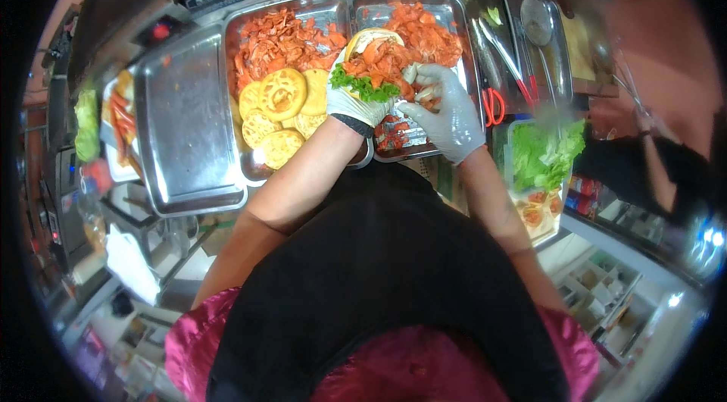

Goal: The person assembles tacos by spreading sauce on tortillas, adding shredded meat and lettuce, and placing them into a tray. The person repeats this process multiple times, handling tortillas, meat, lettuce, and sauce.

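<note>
Both gloved hands meet at upper centre: left hand [354, 103] cups a filled bun [372, 61], right hand [447, 115] fingers curled, pressing its meat filling.

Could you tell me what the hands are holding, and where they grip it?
The left hand cups a filled bun from beneath, at its lettuce edge. The right hand presses the filling.

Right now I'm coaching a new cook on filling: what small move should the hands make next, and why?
Probably the right hand should press the orange meat down onto the open bun that the left hand holds over the tray. The filling is heaped high over the lettuce, and the right fingers already touch it.
</note>
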`<state>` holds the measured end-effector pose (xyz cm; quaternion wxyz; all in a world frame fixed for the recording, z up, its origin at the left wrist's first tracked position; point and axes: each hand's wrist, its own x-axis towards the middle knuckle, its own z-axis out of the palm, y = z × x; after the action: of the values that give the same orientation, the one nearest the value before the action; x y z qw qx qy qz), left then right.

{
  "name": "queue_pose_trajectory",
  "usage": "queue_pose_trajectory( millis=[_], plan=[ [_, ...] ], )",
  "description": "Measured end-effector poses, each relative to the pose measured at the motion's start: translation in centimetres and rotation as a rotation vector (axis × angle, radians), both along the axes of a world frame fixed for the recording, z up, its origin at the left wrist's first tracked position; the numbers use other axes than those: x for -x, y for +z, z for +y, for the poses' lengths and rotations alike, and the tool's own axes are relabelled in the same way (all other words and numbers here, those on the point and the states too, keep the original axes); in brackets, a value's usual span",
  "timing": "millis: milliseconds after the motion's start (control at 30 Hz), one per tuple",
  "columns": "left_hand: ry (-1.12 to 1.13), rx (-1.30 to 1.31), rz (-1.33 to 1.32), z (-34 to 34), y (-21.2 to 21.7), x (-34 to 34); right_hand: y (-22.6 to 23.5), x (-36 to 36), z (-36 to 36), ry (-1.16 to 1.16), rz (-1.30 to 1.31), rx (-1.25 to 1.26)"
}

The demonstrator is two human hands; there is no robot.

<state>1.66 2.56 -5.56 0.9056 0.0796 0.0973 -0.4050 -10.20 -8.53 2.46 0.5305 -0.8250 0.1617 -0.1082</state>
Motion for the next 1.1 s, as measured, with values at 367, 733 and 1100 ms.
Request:
queue_pose_trajectory(
  millis=[367,733,1100],
  plan=[
    [-0.168,0.257,0.049,0.1,0.7,0.9,1.7,-1.4,0.6,0.185,-0.323,0.650],
    [-0.109,0.131,-0.018,0.7,1.7,1.0,1.5,-1.9,0.3,0.040,-0.313,0.629],
    [-0.247,0.085,-0.159,1.4,4.7,1.3,1.9,-5.2,-2.4,0.196,-0.081,-0.473]
  ],
)
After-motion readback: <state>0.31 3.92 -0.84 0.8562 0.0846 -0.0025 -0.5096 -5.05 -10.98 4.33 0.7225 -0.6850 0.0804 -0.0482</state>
